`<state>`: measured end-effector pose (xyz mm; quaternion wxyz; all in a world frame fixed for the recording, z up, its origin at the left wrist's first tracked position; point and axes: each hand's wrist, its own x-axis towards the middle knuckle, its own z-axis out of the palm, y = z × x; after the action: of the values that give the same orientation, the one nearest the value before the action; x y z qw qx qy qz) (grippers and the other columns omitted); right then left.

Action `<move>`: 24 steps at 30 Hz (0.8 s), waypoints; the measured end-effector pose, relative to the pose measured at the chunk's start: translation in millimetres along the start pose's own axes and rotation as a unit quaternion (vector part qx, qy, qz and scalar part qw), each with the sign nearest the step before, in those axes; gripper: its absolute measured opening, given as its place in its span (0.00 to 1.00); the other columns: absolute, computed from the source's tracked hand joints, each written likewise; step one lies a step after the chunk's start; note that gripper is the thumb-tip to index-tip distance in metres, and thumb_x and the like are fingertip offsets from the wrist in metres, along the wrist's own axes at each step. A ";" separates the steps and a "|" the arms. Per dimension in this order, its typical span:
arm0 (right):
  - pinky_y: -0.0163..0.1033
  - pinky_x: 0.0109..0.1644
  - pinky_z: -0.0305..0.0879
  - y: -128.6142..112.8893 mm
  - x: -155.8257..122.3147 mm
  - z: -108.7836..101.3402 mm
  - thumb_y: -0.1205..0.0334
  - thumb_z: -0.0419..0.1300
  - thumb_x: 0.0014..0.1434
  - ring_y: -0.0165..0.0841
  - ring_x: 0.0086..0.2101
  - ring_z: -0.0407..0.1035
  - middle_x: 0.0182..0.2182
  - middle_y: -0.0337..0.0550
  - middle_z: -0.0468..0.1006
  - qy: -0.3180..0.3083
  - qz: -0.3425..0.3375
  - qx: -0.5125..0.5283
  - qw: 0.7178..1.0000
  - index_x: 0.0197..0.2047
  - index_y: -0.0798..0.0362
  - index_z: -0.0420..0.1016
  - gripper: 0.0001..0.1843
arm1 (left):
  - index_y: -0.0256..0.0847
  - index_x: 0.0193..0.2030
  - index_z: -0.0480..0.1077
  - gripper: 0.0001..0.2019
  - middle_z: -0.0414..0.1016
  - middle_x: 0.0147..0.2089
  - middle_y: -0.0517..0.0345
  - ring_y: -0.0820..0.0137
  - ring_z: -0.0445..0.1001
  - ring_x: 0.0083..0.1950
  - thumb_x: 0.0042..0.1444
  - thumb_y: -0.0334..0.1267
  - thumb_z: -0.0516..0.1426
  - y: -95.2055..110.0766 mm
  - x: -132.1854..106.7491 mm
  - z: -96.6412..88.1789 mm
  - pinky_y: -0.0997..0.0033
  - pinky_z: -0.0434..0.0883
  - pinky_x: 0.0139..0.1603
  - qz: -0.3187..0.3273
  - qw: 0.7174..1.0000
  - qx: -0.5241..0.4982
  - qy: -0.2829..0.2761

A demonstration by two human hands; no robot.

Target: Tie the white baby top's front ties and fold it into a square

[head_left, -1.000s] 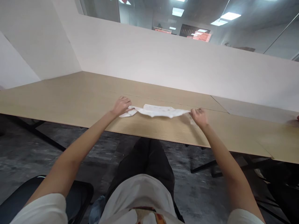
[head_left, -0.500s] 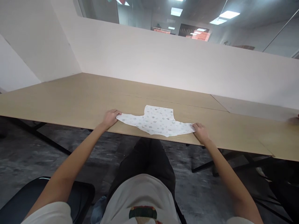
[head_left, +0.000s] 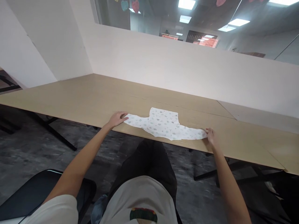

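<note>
A small white baby shirt [head_left: 163, 123] with a scattered small print lies spread near the table's front edge, its two sleeves stretched out to the sides. At the end of the left sleeve is my left hand [head_left: 116, 119], its thumb on the cloth and its fingers curled beside it. My right hand [head_left: 210, 135] pinches the end of the right sleeve between thumb and fingers. The body of the shirt lies flat, with its straight edge toward the wall.
The wooden table [head_left: 77, 96] runs wide along a white partition [head_left: 149, 59] with a glass window above. A grey panel [head_left: 263, 115] is set into its back right. A black chair [head_left: 30, 193] stands at lower left, and dark table legs [head_left: 51, 130] show below.
The head view has shifted, so the table appears lower and further right. My left thumb has come apart from the fingers. My right hand has turned more upright at the sleeve end.
</note>
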<state>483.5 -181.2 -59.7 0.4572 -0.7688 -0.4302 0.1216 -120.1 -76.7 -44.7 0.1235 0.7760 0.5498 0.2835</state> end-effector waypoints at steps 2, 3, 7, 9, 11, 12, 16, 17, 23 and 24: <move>0.49 0.50 0.67 -11.6 -1.1 0.2 0.50 0.46 0.59 0.46 0.44 0.72 0.42 0.58 0.77 -0.006 -0.026 -0.047 0.999 0.45 0.58 0.73 0.24 | 0.42 0.52 0.73 0.30 0.75 0.55 0.47 0.55 0.70 0.56 0.54 0.62 0.51 1.9 -0.8 -0.1 0.57 0.63 0.62 0.022 0.999 0.034 -0.005; 0.50 0.50 0.67 -19.2 -2.8 1.4 0.51 0.47 0.58 0.46 0.44 0.72 0.41 0.58 0.77 -0.012 -0.037 -0.063 0.997 0.47 0.59 0.72 0.23 | 0.41 0.53 0.73 0.30 0.74 0.56 0.47 0.55 0.69 0.58 0.55 0.61 0.50 2.0 -0.7 0.1 0.56 0.61 0.63 0.029 0.998 0.047 -0.008; 0.49 0.49 0.68 -62.4 -21.5 18.1 0.58 0.50 0.58 0.44 0.42 0.71 0.42 0.55 0.75 -0.005 -0.084 -0.047 0.995 0.56 0.57 0.67 0.24 | 0.39 0.58 0.70 0.32 0.69 0.62 0.45 0.55 0.64 0.62 0.57 0.60 0.48 -2.7 1.0 2.8 0.55 0.58 0.65 0.018 0.996 0.088 -0.023; 0.47 0.46 0.69 -89.4 -37.4 35.3 0.59 0.49 0.58 0.41 0.40 0.71 0.44 0.53 0.74 -0.022 -0.114 -0.008 0.993 0.57 0.56 0.65 0.24 | 0.39 0.59 0.70 0.31 0.67 0.63 0.45 0.54 0.62 0.64 0.57 0.58 0.48 -6.5 1.7 5.0 0.54 0.56 0.66 0.003 0.995 0.097 -0.023; 0.45 0.43 0.70 -116.5 -54.9 57.8 0.60 0.50 0.58 0.39 0.38 0.70 0.46 0.54 0.73 -0.055 -0.141 0.026 0.988 0.56 0.56 0.67 0.23 | 0.40 0.58 0.70 0.30 0.67 0.64 0.47 0.54 0.62 0.64 0.57 0.57 0.49 -9.1 1.9 6.6 0.52 0.55 0.66 -0.009 0.995 0.094 -0.022; 0.43 0.43 0.70 -128.9 -63.3 70.3 0.60 0.50 0.58 0.38 0.39 0.69 0.47 0.54 0.73 -0.076 -0.163 0.039 0.983 0.55 0.56 0.68 0.22 | 0.41 0.57 0.71 0.29 0.67 0.63 0.47 0.54 0.62 0.64 0.57 0.57 0.49 -9.6 1.8 6.9 0.52 0.55 0.66 -0.012 0.996 0.090 -0.021; 0.42 0.42 0.70 -164.7 -90.9 119.2 0.58 0.50 0.60 0.37 0.39 0.69 0.47 0.50 0.74 -0.121 -0.197 0.064 0.971 0.54 0.53 0.70 0.21 | 0.41 0.53 0.73 0.27 0.71 0.60 0.48 0.55 0.65 0.62 0.55 0.56 0.50 -6.4 0.9 4.2 0.53 0.57 0.65 -0.013 0.998 0.064 -0.016; 0.42 0.42 0.70 -169.7 -96.2 129.4 0.59 0.50 0.59 0.36 0.38 0.69 0.46 0.49 0.74 -0.131 -0.197 0.067 0.969 0.54 0.52 0.70 0.21 | 0.41 0.52 0.74 0.27 0.72 0.59 0.48 0.55 0.66 0.61 0.55 0.57 0.50 -5.0 0.6 3.0 0.54 0.59 0.65 -0.009 0.998 0.055 -0.017; 0.42 0.45 0.70 -180.6 -112.8 159.4 0.63 0.54 0.54 0.33 0.33 0.70 0.43 0.46 0.75 -0.176 -0.177 0.076 0.965 0.55 0.52 0.68 0.24 | 0.39 0.44 0.75 0.27 0.77 0.50 0.46 0.56 0.72 0.52 0.51 0.59 0.52 -1.0 -1.8 -0.3 0.57 0.67 0.57 -0.009 1.000 0.004 -0.007; 0.42 0.45 0.70 -180.7 -114.9 158.8 0.63 0.55 0.53 0.33 0.33 0.70 0.43 0.46 0.75 -0.185 -0.172 0.082 0.964 0.55 0.53 0.67 0.25 | 0.38 0.44 0.75 0.26 0.77 0.49 0.46 0.56 0.72 0.51 0.51 0.59 0.52 -1.1 -2.5 0.5 0.57 0.68 0.56 -0.013 1.000 -0.003 -0.005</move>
<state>222.9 -136.7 -25.2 0.4451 -0.6074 -0.6215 0.2158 -121.2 -78.6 -46.4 0.1324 0.7695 0.5587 0.2797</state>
